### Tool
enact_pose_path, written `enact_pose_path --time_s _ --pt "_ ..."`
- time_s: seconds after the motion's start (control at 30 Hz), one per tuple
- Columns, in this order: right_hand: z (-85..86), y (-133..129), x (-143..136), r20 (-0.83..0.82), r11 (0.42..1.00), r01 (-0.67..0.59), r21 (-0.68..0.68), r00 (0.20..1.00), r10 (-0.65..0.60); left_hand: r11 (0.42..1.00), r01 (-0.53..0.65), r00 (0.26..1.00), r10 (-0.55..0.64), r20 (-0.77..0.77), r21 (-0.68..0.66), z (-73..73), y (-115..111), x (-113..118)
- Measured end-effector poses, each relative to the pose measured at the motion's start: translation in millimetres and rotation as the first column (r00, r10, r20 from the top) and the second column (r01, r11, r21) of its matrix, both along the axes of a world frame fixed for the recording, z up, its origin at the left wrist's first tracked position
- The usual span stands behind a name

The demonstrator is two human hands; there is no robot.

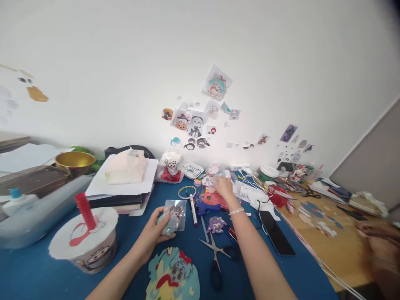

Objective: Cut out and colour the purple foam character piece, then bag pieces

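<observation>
My left hand [160,223] is closed around a small clear plastic sleeve [175,216] with a dark-haired cartoon figure in it. Stretched to the back of the table, my right hand [223,186] touches a pile of small packets and cartoon pieces; its fingertips are hard to make out there. Just below it lie a red packet [211,198] and a blue glue gun [208,206]. Between my arms are open scissors [215,250], a purple cartoon cutout [216,224], a white marker [193,210] and a large turquoise-haired felt-like cartoon figure [175,275].
A cup with a red straw [90,237] stands at left, near white papers [93,189] and a gold bowl [75,160]. A black phone [276,233] and cables [250,181] lie right. Another person's blurred hand [379,243] shows at the far-right wooden table [300,241].
</observation>
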State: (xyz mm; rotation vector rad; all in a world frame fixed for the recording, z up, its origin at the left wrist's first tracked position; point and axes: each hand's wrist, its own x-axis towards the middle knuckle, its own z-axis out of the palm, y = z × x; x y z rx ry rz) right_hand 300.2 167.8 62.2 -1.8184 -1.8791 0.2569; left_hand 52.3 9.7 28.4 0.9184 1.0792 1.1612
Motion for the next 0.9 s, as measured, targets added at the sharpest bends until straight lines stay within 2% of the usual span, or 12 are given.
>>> enact_pose_path --time_s 0.1,0.2,0.33,0.5,0.6,0.67,0.7,0.73,0.77,0.83,0.9 --pt "-2.1 28.0 17.8 0.181 0.992 0.086 -0.090 0.981 -0.069 1.000 0.010 1.000 -0.009 0.018 -0.025 -2.2 2.6 -3.6" --pt "-5.3 37.5 23.7 0.290 0.990 0.097 -0.097 0.955 -0.065 0.999 -0.008 0.999 0.007 -0.037 -0.031 -5.9 7.5 -8.3" --pt "-0.8 33.7 26.9 0.320 0.997 0.072 0.034 0.944 -0.079 0.997 -0.079 0.989 0.077 -0.123 -0.015 -10.7 11.8 -12.4" --pt "16.6 11.7 29.3 0.243 0.971 -0.012 0.238 0.969 -0.047 0.994 -0.101 0.983 0.105 -0.148 0.036 -12.9 12.5 -12.7" --pt "20.7 -17.6 17.3 0.197 0.939 -0.153 0.307 0.976 0.094 0.994 -0.102 0.987 0.107 -0.123 0.050 -11.1 13.4 -12.9" --pt "15.6 -43.2 -0.4 0.171 0.897 -0.309 0.317 0.949 0.266 0.995 -0.092 0.992 0.095 -0.083 0.041 -8.6 13.5 -12.7" --pt "10.9 -56.2 -11.5 0.148 0.858 -0.406 0.315 0.914 0.378 0.996 -0.080 0.995 0.082 -0.059 0.034 -7.2 13.3 -12.4" --pt "5.3 -68.3 -23.1 0.059 0.791 -0.517 0.328 0.846 0.529 0.997 -0.066 0.997 0.067 -0.034 0.028 -5.8 12.8 -11.8" --pt "-0.7 -78.9 -34.5 -0.022 0.741 -0.584 0.333 0.780 0.625 0.998 -0.052 0.999 0.052 -0.010 0.024 -4.5 12.0 -11.2" --pt "-12.3 -93.7 -54.0 -0.134 0.686 -0.647 0.333 0.688 0.714 0.999 -0.039 0.999 0.039 0.032 0.022 -2.7 10.1 -9.9" --pt "-21.1 -99.7 -66.6 -0.182 0.684 -0.664 0.304 0.664 0.725 0.998 -0.050 0.997 0.048 0.067 0.025 -1.8 8.3 -9.1"
